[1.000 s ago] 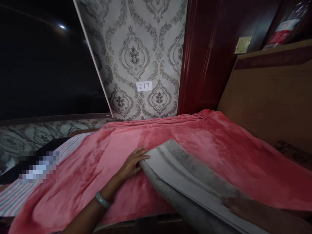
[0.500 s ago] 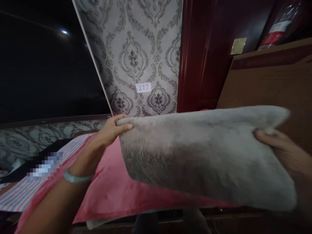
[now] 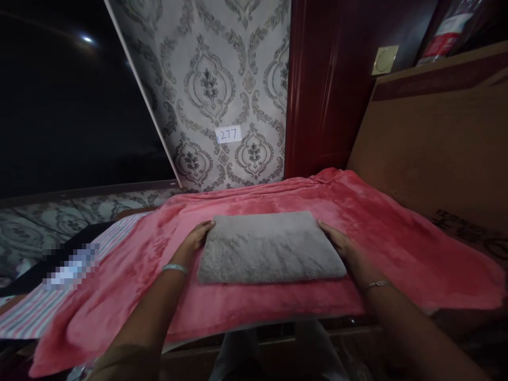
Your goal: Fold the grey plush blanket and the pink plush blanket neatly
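A grey plush cloth [image 3: 270, 248], folded into a flat rectangle, lies on the pink blanket [image 3: 246, 304]. My left hand [image 3: 201, 234] is closed on its far left corner, the thumb along the edge. At the opposite side my right hand [image 3: 335, 241] grips the far right corner, with some of its fingers hidden beneath or behind the cloth. The cloth's near edge rests on the blanket, a little back from the front edge.
A large dark screen [image 3: 79, 116] stands at the left, above a striped cloth [image 3: 29, 315]. A cardboard box [image 3: 432, 137] leans at the right, with a labelled bottle [image 3: 448, 34] behind it. A paper marked 277 [image 3: 228, 134] is on the wall.
The grey cloth, held up and wider before, is now down on the pink blanket and smaller. My right hand has come inward to the left and both hands have moved farther away.
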`<state>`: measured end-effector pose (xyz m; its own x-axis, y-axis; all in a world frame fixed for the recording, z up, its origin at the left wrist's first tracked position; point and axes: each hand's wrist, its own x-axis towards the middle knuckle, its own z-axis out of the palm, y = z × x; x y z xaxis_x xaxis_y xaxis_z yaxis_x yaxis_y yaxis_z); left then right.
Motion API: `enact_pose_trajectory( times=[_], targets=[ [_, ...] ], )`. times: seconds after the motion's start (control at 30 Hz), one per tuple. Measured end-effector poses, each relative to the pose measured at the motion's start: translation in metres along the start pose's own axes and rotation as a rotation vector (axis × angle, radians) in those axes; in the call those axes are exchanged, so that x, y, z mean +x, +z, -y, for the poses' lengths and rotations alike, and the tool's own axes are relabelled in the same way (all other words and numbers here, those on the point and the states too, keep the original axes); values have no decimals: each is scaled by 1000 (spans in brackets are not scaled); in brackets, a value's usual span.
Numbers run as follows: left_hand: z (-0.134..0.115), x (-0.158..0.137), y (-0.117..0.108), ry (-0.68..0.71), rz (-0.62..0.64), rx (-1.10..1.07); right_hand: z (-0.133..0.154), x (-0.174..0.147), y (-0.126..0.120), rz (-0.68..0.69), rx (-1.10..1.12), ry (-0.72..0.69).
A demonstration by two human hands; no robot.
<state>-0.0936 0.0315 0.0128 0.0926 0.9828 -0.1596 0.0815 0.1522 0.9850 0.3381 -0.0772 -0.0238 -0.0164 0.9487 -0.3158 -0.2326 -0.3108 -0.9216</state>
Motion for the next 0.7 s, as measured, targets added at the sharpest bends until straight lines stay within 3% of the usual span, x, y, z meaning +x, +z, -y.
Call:
enact_pose_trajectory(
  times=[0.17,0.37,0.53,0.6,0.7],
  targets=[
    [5,15,3,78,-90,84,9,14,2,-204,-144,-99],
    [16,21,18,139,-199,282,4,11,4,-261,-234,-107],
    [1,13,10,186,-247,498,17,8,-3,-375,-389,-128],
    [-11,8,15,263,-255,569,31,11,3,-464,-504,-231],
    [-23,1,43,454,-134,821,48,19,33,-463,-931,-556]
  ],
)
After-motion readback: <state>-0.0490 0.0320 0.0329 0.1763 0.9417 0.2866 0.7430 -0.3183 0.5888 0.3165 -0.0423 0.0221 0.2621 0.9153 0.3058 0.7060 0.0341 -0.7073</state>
